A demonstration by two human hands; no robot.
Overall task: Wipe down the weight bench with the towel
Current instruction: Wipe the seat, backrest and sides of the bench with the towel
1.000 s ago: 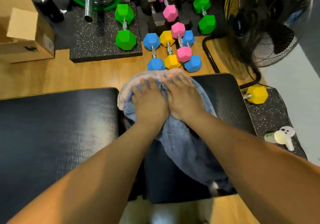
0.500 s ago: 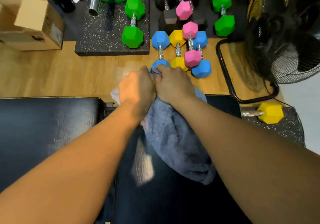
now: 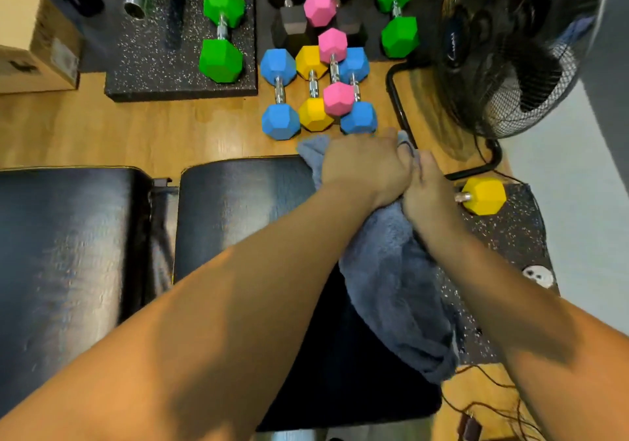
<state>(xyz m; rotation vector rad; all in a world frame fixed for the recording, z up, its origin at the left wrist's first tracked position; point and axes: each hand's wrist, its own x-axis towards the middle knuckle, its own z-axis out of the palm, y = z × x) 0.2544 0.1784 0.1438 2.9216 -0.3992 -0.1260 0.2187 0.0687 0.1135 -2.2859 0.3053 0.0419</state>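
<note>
Mid-wipe: the left hand (image 3: 364,168) and right hand (image 3: 429,199), side by side, both clutch the bunched towel (image 3: 391,287) at the weight bench's (image 3: 238,209) far right corner. The next stroke likely needs steady downward pressure, drawn leftward.

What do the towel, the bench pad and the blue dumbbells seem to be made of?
The towel looks like soft fluffy cloth, perhaps microfibre: fuzzy nap. The bench pad seems black vinyl or leather-like: sheen, fine grain. The blue dumbbells have matte heads, probably rubber-coated, and shiny metal handles.
</note>
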